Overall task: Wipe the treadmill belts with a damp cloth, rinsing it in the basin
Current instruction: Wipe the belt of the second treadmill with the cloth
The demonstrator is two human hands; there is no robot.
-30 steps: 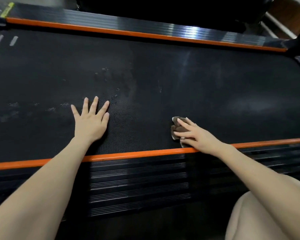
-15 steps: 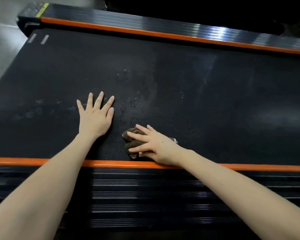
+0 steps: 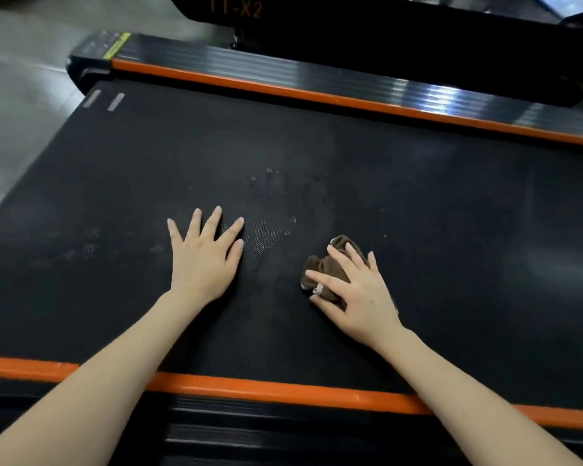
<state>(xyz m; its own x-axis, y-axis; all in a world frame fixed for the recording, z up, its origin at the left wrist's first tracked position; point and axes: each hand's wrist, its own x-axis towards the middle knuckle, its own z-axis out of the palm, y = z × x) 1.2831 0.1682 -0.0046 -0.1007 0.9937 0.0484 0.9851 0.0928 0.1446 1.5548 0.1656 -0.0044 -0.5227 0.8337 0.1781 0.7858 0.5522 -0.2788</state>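
- Cloth (image 3: 320, 268), brown and all bunched up, sits on the treadmill belt (image 3: 435, 210), somewhat closer to the near orange edge strip (image 3: 276, 391) than the far one.
- my right hand (image 3: 362, 299) lies on top of it, fingers spread and pretty straight, pressing down rather than gripping.
- my left hand (image 3: 204, 262) is flat on the belt to the cloth's left, palm down, fingers fanned, holding nothing.
- pale specks (image 3: 266, 232) dot the belt between the hands.

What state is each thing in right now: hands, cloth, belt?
left hand: flat on the belt, fingers spread, holding nothing.
right hand: fingers straight, pressing the cloth onto the belt.
cloth: brown, bunched up, under the right hand.
belt: pale specks and smudges near the hands.
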